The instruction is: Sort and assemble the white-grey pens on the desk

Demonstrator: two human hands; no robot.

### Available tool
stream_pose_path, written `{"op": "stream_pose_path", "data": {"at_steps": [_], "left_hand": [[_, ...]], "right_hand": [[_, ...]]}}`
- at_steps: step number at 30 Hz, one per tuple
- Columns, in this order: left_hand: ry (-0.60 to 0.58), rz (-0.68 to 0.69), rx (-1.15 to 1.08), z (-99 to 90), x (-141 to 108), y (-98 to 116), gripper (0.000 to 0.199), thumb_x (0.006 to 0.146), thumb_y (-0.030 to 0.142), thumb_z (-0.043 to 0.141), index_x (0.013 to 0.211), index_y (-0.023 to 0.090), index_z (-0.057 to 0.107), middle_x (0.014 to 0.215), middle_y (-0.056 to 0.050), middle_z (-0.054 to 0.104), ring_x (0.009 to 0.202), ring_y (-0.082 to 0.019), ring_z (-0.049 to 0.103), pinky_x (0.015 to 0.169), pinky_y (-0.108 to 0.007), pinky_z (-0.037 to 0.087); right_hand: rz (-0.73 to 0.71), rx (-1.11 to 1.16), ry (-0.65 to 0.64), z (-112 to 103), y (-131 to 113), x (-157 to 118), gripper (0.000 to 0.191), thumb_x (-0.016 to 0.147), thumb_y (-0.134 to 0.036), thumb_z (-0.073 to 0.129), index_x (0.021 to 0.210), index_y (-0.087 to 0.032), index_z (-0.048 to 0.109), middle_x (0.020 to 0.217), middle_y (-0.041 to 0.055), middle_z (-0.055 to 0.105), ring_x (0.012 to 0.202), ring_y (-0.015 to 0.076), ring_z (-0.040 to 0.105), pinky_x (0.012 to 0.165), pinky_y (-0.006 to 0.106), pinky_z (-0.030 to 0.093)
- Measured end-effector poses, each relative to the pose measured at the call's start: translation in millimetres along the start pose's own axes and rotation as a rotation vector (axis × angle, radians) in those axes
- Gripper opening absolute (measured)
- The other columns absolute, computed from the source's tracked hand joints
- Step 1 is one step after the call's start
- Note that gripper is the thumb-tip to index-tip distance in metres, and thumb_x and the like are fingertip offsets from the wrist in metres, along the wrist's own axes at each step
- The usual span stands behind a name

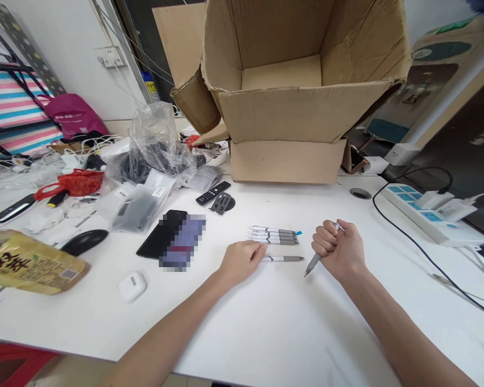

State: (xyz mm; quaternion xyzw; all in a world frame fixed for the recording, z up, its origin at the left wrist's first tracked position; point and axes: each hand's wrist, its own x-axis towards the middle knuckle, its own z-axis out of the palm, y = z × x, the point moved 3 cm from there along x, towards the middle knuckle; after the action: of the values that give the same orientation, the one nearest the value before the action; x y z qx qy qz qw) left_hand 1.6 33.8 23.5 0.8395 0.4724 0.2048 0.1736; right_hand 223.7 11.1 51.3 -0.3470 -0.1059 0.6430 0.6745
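Pen (pixel 283 259), lying crosswise, extends rightward from the nearer left hand (pixel 239 262), fingers (pixel 261 250) curled, grip unclear; right hand (pixel 344 252) closed around another pen (pixel 313 263).

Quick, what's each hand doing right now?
Left hand: fingers bent at the end of the lone lying pen; can't tell if it grips.
Right hand: closed around an upright-tilted pen, point down.

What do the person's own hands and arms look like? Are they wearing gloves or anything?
No gloves! The left hand and the right hand are both bare. The left forearm and right forearm are slim and bare too, with no sleeves in view. I can't see any watch, bracelet or ring.
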Motion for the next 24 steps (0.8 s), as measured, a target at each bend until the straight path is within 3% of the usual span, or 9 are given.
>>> {"op": "stream_pose_path", "data": {"at_steps": [15,24], "left_hand": [[0.004,0.023,-0.029,-0.3,-1.0,1.5,0.045,0.098,0.036,0.034,0.061,0.019,0.056,0.061,0.001,0.058,0.058,-0.012,0.049,0.057,-0.026,0.032],[0.011,0.019,-0.032,-0.8,-0.2,0.9,0.045,0.097,0.036,0.035,0.063,0.019,0.059,0.063,0.0,0.06,0.059,-0.012,0.05,0.058,-0.026,0.034]], "right_hand": [[0.011,-0.021,0.002,-0.4,2.8,-0.1,0.031,0.078,-0.032,0.046,0.062,-0.023,0.021,0.053,-0.0086,0.014,0.043,0.0091,0.009,0.036,0.026,0.012],[-0.017,-0.032,-0.064,-2.0,2.9,-0.1,0.032,0.079,-0.031,0.048,0.063,-0.024,0.021,0.052,-0.0091,0.015,0.041,0.0087,0.011,0.035,0.025,0.014]]}}
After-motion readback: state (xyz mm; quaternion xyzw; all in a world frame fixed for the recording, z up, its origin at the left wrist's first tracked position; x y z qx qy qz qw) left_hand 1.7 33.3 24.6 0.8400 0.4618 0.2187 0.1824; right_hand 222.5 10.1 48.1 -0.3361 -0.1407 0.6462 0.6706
